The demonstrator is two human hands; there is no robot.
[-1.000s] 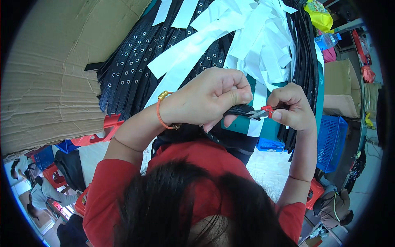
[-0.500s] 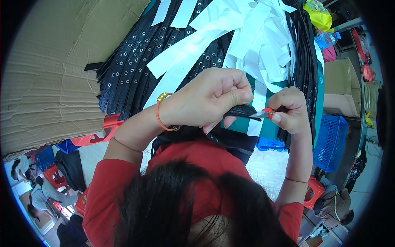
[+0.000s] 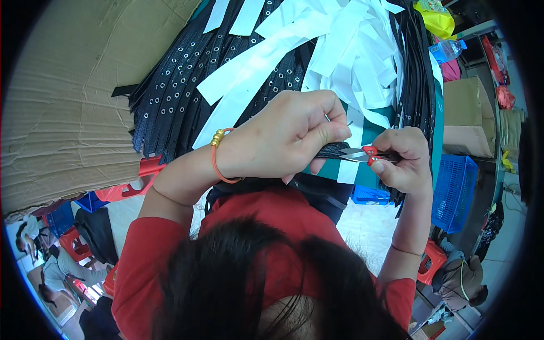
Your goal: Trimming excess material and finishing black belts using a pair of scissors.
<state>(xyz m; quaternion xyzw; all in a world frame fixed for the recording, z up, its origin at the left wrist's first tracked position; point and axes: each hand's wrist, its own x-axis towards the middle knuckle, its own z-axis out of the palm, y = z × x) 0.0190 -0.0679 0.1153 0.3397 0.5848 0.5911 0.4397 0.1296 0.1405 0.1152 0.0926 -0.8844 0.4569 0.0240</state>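
My left hand (image 3: 292,133) is closed, thumb against bent fingers, around a black woven strap (image 3: 333,151). Its end pokes out to the right below the thumb; most of it is hidden by the hand. In my right hand (image 3: 407,158) is a small pair of thread snips (image 3: 371,154) with red grips. Their two metal blades are spread and point left at the strap's end. Whether the blades touch the strap I cannot tell. Beyond my hands lie many black straps with metal eyelets (image 3: 175,90) and a heap of white strips (image 3: 362,51).
A large cardboard sheet (image 3: 68,102) borders the straps on the left. To the right are a blue plastic basket (image 3: 454,192), a cardboard box (image 3: 467,116) and a plastic bottle (image 3: 447,51). Red stools (image 3: 432,262) and other people (image 3: 462,283) are farther off.
The snips' blades have spread apart and drawn back slightly to the right. Less of the black strap sticks out past my left hand. The eyelet straps have stayed in place.
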